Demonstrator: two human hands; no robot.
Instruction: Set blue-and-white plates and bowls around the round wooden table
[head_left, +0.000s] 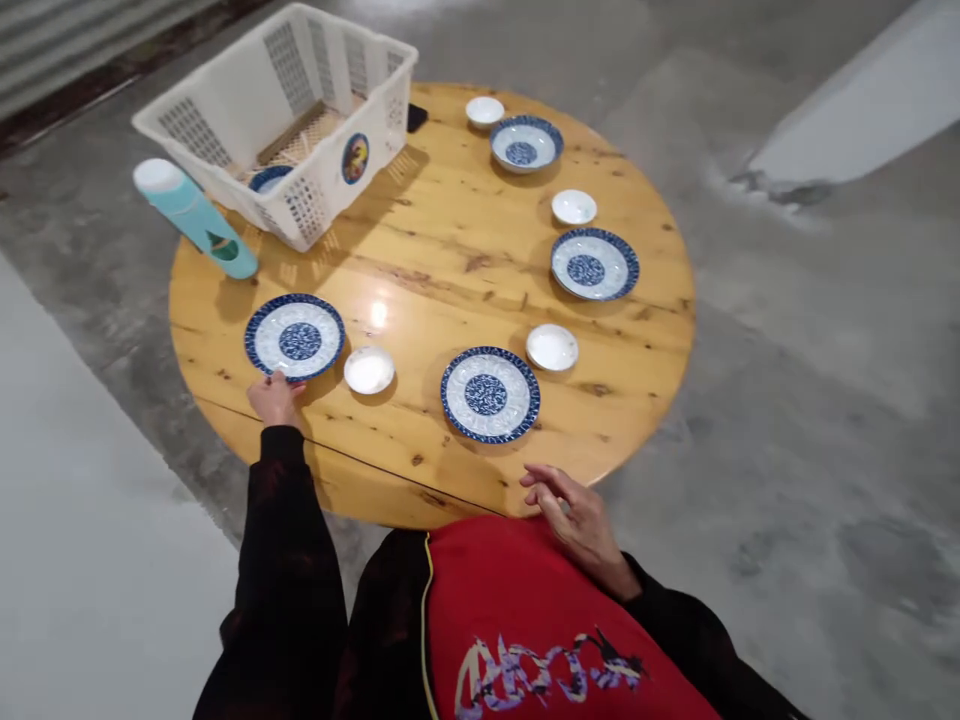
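Observation:
My left hand (275,397) rests on the round wooden table (427,250), its fingers closed on the near rim of a blue-and-white plate (295,338). A small white saucer (369,370) lies just right of that plate. My right hand (574,515) hovers off the table's near edge by my red apron, fingers loosely spread and holding nothing. A second patterned plate (490,393) lies in front of me with a white saucer (552,347) beside it.
Farther right lie another plate (595,264), a blue-rimmed bowl (526,143) and two more saucers (574,207) (484,110). A white plastic basket (300,120) holding dishes stands at the back left. A teal bottle (196,217) lies at the table's left edge. Grey concrete floor surrounds the table.

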